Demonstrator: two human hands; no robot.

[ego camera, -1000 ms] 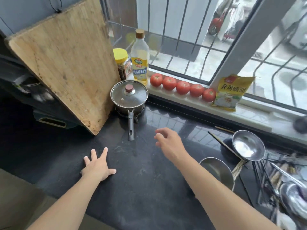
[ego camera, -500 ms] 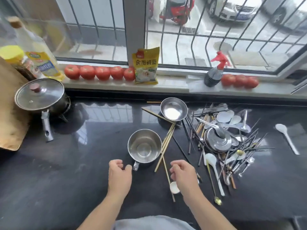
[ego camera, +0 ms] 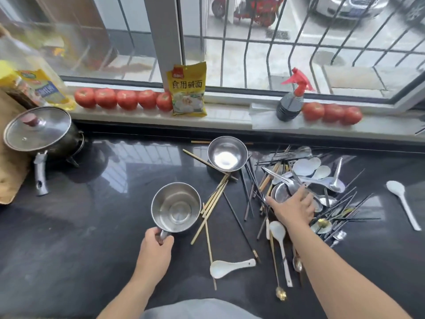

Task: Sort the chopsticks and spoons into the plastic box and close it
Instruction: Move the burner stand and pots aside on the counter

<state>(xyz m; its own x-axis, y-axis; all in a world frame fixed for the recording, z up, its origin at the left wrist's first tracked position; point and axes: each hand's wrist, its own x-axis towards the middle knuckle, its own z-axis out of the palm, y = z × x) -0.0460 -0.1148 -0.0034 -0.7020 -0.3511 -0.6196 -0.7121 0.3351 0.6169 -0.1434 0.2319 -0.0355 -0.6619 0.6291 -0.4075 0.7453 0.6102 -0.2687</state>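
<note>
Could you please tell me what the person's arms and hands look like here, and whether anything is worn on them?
Both forearms are bare up to the frame's edge: no sleeves, gloves, watch or rings show on the left hand or right hand.

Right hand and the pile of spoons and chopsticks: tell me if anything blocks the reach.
Nothing visible blocks it. The right hand already reaches over the pile of spoons and chopsticks, fingers spread above a metal spoon on top.

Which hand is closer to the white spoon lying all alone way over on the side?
The right hand. It reaches into the cutlery pile, with the lone white spoon farther out to its right. The left hand grips the steel mug's handle, much farther away across the counter.
</note>
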